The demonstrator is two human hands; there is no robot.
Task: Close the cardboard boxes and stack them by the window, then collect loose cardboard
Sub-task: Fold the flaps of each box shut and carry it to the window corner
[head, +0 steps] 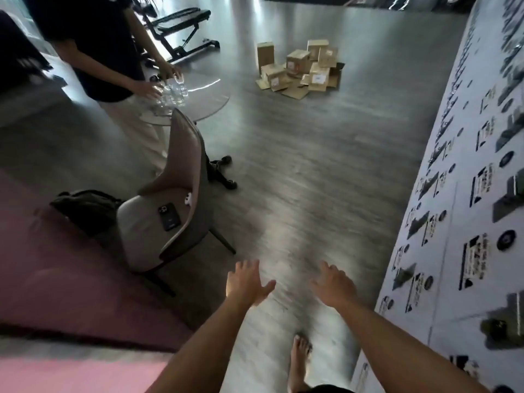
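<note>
Left hand [246, 282]: we hold it out low ahead of us, fingers apart and straight, gripping nothing.
Right hand [334, 285]: out beside the left, fingers loosely spread, also holding nothing.
Boxes [300, 68]: a jumbled heap on the floor [312, 171] far ahead, well apart from our hands, some upright, some tipped.
Loose cardboard [295, 93]: flat pieces lying at the near edge of that heap.
Foot [300, 355]: our bare foot on the floor below the hands.
Chair [170, 211]: left of us, a phone [169, 217] on its seat.
Other person [93, 46]: at the round desk [209, 100], hands on glasses [173, 92].
Right edge: a white sheet [459, 222] with rows of small dark parts.
</note>
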